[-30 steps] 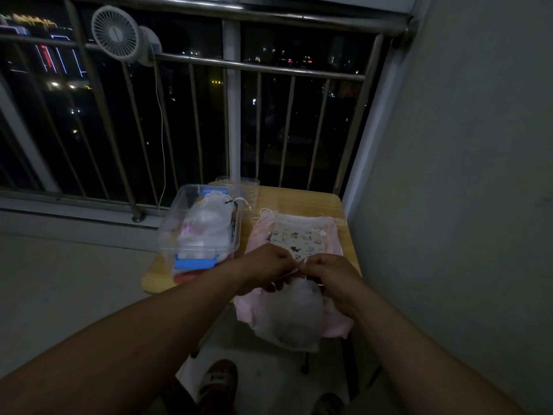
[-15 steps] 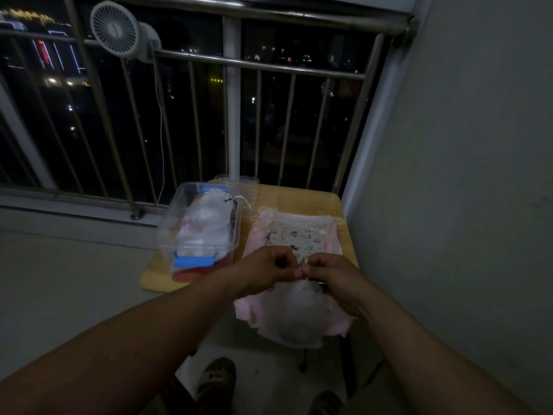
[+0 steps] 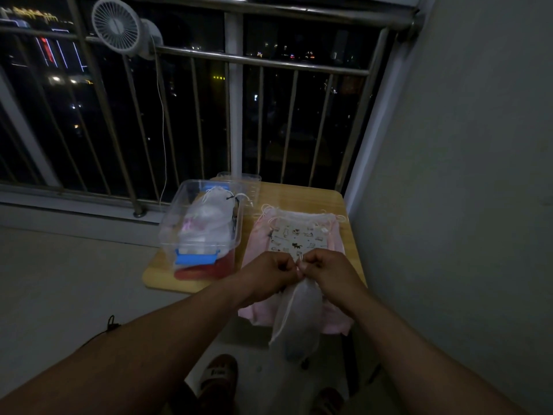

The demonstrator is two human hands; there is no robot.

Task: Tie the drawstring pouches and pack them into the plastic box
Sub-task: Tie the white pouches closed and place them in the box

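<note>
A white mesh drawstring pouch [image 3: 299, 319] hangs below my two hands, its mouth gathered between them. My left hand [image 3: 269, 274] and my right hand [image 3: 329, 271] meet above it, each pinching the pouch's drawstring at the neck. Behind them a stack of flat pouches [image 3: 299, 235], pink ones with a cat-print one on top, lies on the small wooden table [image 3: 302, 196]. The clear plastic box [image 3: 170, 226] with a blue latch stands on the table's left side and holds several tied white pouches [image 3: 209, 214].
A clear lid [image 3: 239, 178] lies behind the box. The metal railing [image 3: 260, 61] with a clip-on fan [image 3: 116, 25] runs behind the table. A grey wall [image 3: 463, 175] stands close on the right. My sandalled feet [image 3: 218, 375] are on the floor below.
The pouch has narrowed as its mouth gathered. Both hands have risen slightly and drawn closer together at the neck of the pouch.
</note>
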